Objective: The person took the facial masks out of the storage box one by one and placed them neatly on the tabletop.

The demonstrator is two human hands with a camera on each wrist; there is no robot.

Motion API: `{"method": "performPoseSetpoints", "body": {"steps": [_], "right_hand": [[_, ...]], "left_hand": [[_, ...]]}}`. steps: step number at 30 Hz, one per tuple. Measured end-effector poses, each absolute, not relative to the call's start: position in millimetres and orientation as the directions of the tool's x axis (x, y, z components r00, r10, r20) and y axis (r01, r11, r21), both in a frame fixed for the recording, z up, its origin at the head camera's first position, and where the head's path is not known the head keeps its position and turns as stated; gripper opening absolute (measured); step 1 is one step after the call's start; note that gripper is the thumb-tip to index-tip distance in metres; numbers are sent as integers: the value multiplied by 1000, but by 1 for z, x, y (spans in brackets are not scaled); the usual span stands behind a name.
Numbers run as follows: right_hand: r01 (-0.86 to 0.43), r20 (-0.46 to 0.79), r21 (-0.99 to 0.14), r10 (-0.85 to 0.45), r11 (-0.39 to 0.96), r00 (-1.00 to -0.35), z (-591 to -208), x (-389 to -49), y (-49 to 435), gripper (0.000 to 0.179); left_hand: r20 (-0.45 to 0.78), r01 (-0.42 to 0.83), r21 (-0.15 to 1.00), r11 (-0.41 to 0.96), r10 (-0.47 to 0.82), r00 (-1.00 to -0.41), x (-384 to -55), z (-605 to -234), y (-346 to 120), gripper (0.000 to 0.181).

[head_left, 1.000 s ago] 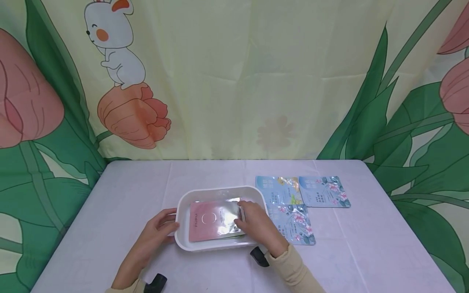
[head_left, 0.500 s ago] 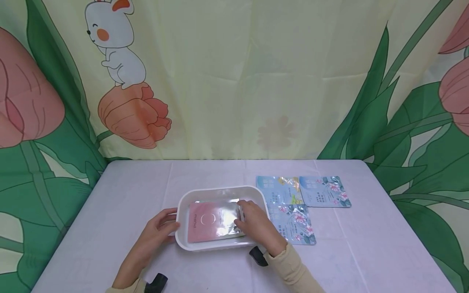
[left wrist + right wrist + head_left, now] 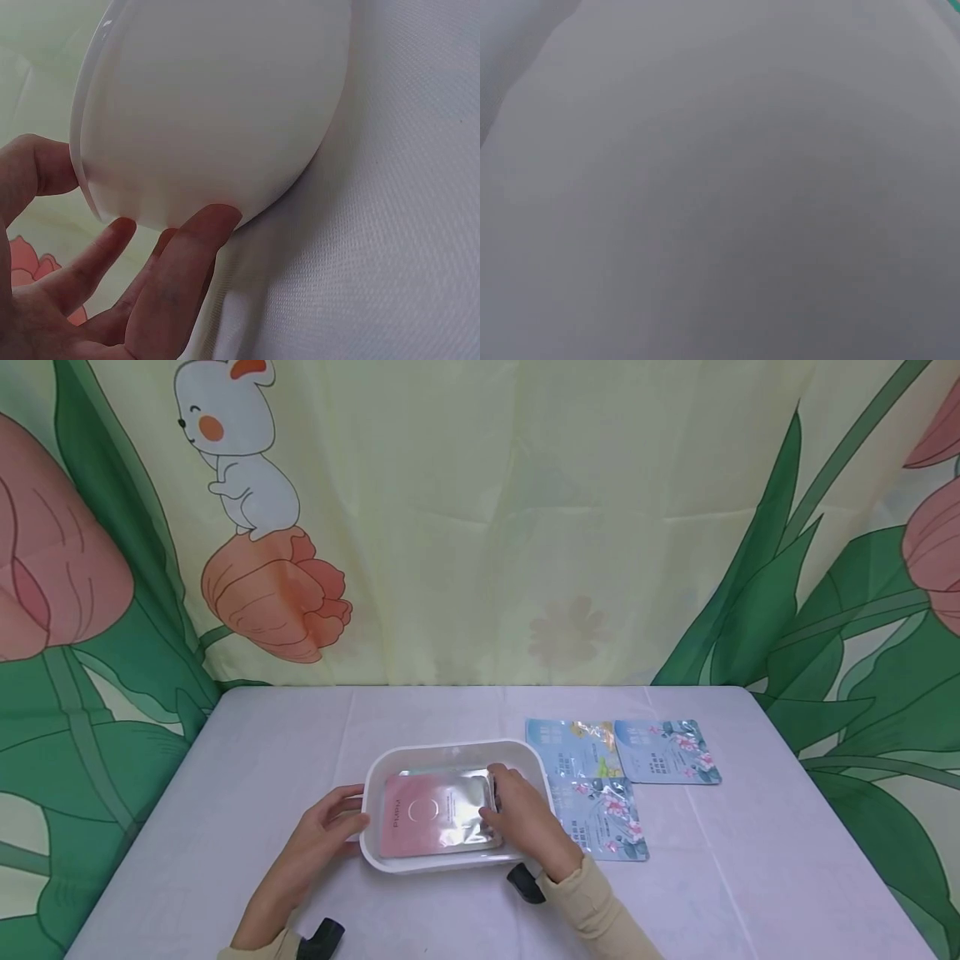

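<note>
A pink and silver face mask sachet lies flat inside a white plastic tray. My right hand reaches over the tray's right side and holds the sachet by its right edge, thumb towards the near side and fingers at the far corner. My left hand rests its spread fingertips against the outer left end of the tray; in the left wrist view the thumb and fingers touch the white wall from outside. The right wrist view holds only a blurred, pale surface.
Just right of the tray, several blue flowered sachets lie flat on the white tablecloth: one at the back, one to its right and one in front, partly behind my right hand. A printed curtain hangs behind the table.
The pink sachet has shifted slightly left inside the tray, and the green edge seen beneath it earlier is covered. Both hands stay nearly in place.
</note>
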State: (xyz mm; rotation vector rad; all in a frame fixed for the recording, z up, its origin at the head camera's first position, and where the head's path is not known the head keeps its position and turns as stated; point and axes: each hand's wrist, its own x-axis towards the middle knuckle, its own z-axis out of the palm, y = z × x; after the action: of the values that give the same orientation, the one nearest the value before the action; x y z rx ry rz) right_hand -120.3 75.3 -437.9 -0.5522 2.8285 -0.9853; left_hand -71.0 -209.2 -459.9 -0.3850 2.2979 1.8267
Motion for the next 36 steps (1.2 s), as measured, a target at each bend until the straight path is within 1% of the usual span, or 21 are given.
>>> {"method": "performPoseSetpoints", "body": {"steps": [8,10,16,19,23,27,36], "right_hand": [[-294,13,-672,-386,679,-922,-439,-121,76,63],[-300,17,-681,-395,668,-919,-438,-121,76,59],[-331,36,-684,-424,649,-905,-439,-121,75,38],[-325,19,-707,-443,628,-896,-437,-121,73,37],[-320,2,-731,-468,602,-884,-435,-119,72,42],[-323,0,-745,-484,584,-875,-435,-119,72,43],[-331,13,-718,-465,612,-885,-432,-119,74,43]], "left_hand": [[-295,-307,929,205,-87,-952,-71,-459,-209,52],[-293,-305,929,210,-87,-952,-71,-459,-209,52],[-294,-305,928,213,-84,-952,-70,-459,-209,51],[-296,-307,930,203,-80,-952,-70,-459,-209,52],[-296,-306,931,198,-80,-952,-70,-459,-209,52],[-292,-302,932,199,-79,-953,-70,-459,-209,52],[-291,-300,935,191,-75,-954,-70,-458,-210,51]]}}
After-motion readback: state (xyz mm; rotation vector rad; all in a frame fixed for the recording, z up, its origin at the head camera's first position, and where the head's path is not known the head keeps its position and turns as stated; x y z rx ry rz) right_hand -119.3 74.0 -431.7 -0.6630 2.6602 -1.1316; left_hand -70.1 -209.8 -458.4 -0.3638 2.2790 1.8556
